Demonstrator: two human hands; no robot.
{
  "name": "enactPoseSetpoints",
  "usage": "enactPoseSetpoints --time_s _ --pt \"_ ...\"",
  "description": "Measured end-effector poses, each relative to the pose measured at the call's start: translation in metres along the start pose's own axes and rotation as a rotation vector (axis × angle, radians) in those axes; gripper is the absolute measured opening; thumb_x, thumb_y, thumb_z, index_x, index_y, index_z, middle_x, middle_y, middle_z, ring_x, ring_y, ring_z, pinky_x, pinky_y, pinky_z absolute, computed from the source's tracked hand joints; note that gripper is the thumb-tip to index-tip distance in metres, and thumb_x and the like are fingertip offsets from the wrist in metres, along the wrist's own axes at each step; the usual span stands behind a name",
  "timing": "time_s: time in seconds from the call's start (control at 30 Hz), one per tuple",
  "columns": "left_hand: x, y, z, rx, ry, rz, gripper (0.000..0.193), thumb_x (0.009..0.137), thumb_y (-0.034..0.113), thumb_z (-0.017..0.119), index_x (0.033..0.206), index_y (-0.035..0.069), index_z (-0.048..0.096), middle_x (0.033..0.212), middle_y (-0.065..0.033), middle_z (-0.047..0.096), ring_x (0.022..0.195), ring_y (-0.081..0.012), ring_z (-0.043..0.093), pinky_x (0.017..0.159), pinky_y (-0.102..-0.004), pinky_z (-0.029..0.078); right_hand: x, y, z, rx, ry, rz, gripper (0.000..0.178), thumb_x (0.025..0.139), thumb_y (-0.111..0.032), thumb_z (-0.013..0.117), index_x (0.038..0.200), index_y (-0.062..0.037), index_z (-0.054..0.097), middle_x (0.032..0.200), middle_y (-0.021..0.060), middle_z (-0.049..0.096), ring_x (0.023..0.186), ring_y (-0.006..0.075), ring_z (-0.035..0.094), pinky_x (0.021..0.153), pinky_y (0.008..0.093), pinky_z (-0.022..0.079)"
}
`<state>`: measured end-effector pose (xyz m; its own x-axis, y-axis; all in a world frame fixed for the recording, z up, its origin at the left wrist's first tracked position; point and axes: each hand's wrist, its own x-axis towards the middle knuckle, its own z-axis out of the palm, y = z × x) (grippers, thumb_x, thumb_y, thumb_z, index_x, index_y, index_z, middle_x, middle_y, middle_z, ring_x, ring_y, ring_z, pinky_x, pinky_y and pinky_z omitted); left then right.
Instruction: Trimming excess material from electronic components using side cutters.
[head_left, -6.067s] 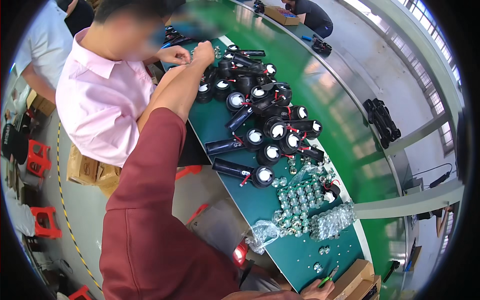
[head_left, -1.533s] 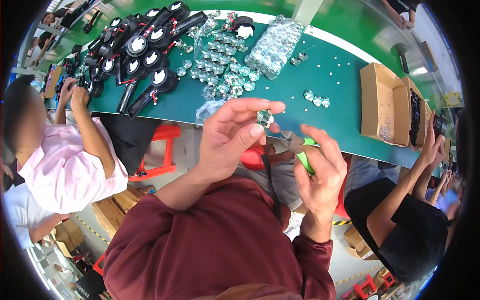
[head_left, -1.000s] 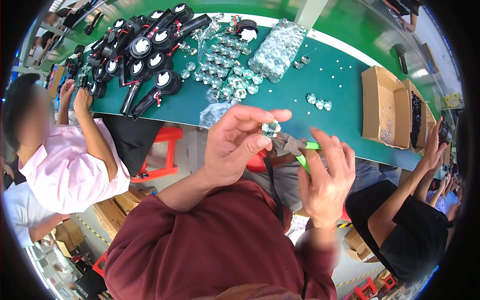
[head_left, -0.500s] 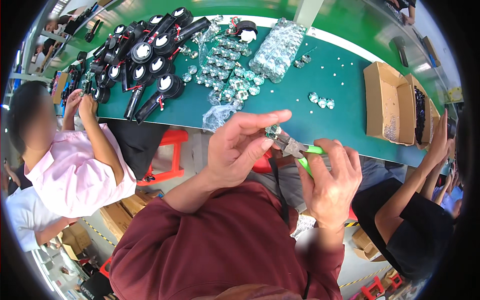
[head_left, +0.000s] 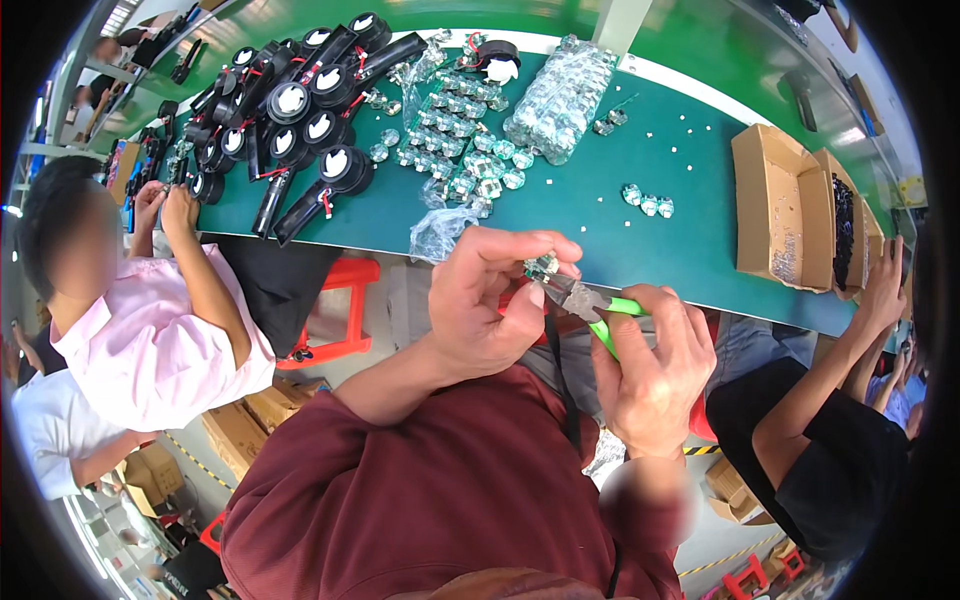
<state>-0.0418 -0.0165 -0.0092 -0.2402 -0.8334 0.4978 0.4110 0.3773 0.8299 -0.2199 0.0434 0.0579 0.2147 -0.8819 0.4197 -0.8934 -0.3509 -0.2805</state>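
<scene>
My left hand (head_left: 492, 295) holds a small green circuit board (head_left: 541, 266) between thumb and fingers, just off the front edge of the bench. In my right hand (head_left: 655, 365) is a pair of pliers (head_left: 582, 302) with bright green handles. Their jaws point left and meet the lower side of the board; my left thumb partly hides the contact. On the bench beyond, several similar boards (head_left: 440, 135) lie in rows, and a short strip of them (head_left: 648, 201) sits farther right.
A bubble-wrapped bundle (head_left: 562, 100) stands behind the boards. Black round-headed devices with red wires (head_left: 340, 168) are heaped at left. Cardboard boxes (head_left: 775, 215) hold small parts at right. Co-workers sit on both sides, one in a pink shirt (head_left: 165, 340), another in black (head_left: 840, 460).
The board in my left hand has turned to show more of its face. My left fingers curl closer round it, and the pliers have shifted slightly left and down with my right hand.
</scene>
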Motion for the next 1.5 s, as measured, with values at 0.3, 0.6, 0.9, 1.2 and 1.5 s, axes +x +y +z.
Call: enactPoseSetpoints --time_s 0.3,0.6,0.9,1.2,1.5 --pt "0.003 -0.005 0.005 0.044 0.078 0.141 0.043 0.079 -0.016 0.045 0.122 -0.006 0.048 0.108 -0.0210 0.064 0.092 -0.0233 0.069 0.079 -0.0334 0.059 -0.002 -0.001 0.002 0.029 0.011 -0.001 0.026 0.064 -0.011 0.077 0.089 -0.0056 0.069 0.104 0.0093 0.062 0.090 0.0312 0.065 0.079 0.0417 0.048" --pt "0.001 0.000 -0.002 0.180 0.049 0.135 0.031 0.089 -0.006 0.045 0.120 -0.002 0.045 0.101 -0.0247 0.064 0.086 -0.0272 0.069 0.079 -0.0399 0.059 -0.003 -0.002 0.005 0.051 0.011 -0.006 0.027 0.063 -0.010 0.076 0.089 -0.0054 0.069 0.104 0.0098 0.063 0.090 0.0316 0.065 0.079 0.0419 0.048" --pt "0.001 -0.002 -0.004 0.261 0.057 0.208 0.032 0.089 -0.007 0.045 0.121 -0.005 0.047 0.100 -0.0249 0.063 0.083 -0.0262 0.068 0.075 -0.0365 0.059 -0.001 -0.004 0.006 0.045 0.008 -0.004 0.027 0.063 -0.011 0.076 0.089 -0.0056 0.070 0.105 0.0099 0.063 0.091 0.0312 0.066 0.080 0.0415 0.048" --pt "0.003 -0.005 -0.009 0.275 0.054 0.237 0.028 0.092 -0.003 0.050 0.120 -0.006 0.049 0.098 -0.0249 0.063 0.081 -0.0251 0.068 0.072 -0.0350 0.059 0.000 -0.003 0.007 0.059 0.003 -0.004 0.030 0.061 -0.013 0.077 0.090 -0.0054 0.071 0.105 0.0100 0.064 0.090 0.0306 0.066 0.080 0.0413 0.048" --pt "0.009 -0.004 -0.013 0.279 0.033 0.281 0.029 0.090 -0.002 0.053 0.118 -0.005 0.055 0.098 -0.0244 0.065 0.077 -0.0246 0.068 0.071 -0.0345 0.059 0.001 -0.003 0.006 0.063 -0.005 -0.005 0.033 0.059 -0.012 0.078 0.090 -0.0054 0.071 0.105 0.0100 0.064 0.090 0.0305 0.066 0.080 0.0414 0.048"
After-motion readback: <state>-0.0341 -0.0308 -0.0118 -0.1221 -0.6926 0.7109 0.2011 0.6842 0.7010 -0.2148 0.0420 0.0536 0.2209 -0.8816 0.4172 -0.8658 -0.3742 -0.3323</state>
